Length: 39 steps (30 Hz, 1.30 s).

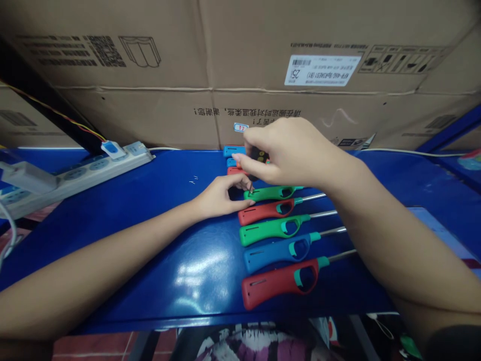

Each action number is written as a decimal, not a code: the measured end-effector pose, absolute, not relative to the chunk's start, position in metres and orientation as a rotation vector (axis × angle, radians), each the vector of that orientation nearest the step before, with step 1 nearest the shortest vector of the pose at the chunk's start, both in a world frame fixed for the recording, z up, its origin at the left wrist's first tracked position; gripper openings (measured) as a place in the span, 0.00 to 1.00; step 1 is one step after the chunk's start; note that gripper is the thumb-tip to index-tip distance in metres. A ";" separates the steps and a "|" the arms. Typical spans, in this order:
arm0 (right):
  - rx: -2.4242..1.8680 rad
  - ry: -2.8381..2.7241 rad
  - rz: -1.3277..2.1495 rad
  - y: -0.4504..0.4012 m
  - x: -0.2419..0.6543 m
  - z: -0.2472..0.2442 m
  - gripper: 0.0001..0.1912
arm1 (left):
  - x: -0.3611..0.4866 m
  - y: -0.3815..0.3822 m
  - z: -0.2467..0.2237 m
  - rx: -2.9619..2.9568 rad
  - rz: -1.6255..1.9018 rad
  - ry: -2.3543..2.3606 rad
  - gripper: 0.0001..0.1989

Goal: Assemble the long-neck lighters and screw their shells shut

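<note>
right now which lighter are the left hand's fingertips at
The green lighter fifth from the near end: the left hand has thumb and fingertips at its handle end. The other green lighter, third, has no hand on it.

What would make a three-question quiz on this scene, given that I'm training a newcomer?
1. Which colour is the lighter nearest the person's body?
A) green
B) red
C) blue

2. True or false: the left hand is at the handle end of a green lighter.

3. Fill the gap: from the person's view, the power strip lies to the ____ of the lighters.

Key: 1 B; 2 true; 3 left.
</note>
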State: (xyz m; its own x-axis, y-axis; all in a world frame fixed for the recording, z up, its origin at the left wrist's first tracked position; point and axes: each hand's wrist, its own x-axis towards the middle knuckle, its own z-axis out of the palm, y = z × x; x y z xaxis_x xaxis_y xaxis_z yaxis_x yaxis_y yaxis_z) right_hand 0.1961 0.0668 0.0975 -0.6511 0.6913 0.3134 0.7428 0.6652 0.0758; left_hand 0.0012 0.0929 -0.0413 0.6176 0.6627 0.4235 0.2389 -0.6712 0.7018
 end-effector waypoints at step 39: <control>-1.079 -2.670 -0.099 0.065 0.201 0.104 0.14 | 0.001 0.090 -0.036 2.333 0.887 0.744 0.09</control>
State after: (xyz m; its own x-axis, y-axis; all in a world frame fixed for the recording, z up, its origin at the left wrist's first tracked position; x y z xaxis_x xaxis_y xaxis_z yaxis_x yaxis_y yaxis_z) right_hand 0.2012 0.0646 0.1044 -0.6909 0.6733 0.2634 0.6909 0.7221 -0.0336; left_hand 0.0010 0.0898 -0.0357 0.6325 0.6501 0.4211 0.3013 -0.7073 0.6395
